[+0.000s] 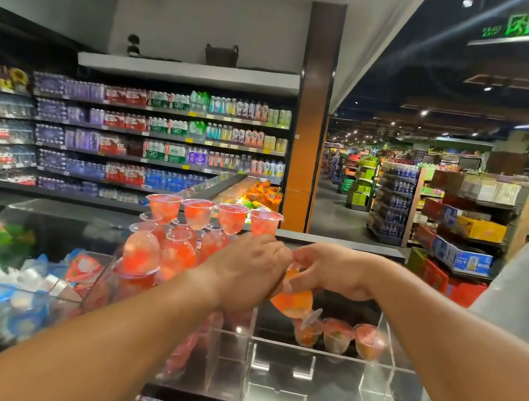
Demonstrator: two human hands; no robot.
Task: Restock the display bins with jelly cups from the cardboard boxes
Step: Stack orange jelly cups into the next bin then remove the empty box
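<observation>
A jelly cup (291, 303), orange and tilted with its base pointing down to the right, sits between our two hands above the clear display bin (376, 384). Our right hand (331, 273) pinches it from above with curled fingers. Our left hand (245, 270) touches it on its left side; we cannot tell how these fingers lie. Below the right hand, three cups (338, 338) stand at the back of the bin. Beyond the left hand, a stack of red cups (181, 235) rises in the neighbouring bin.

Bright shelves, dim ceiling, blurred left edge, wide-angle bending.
</observation>
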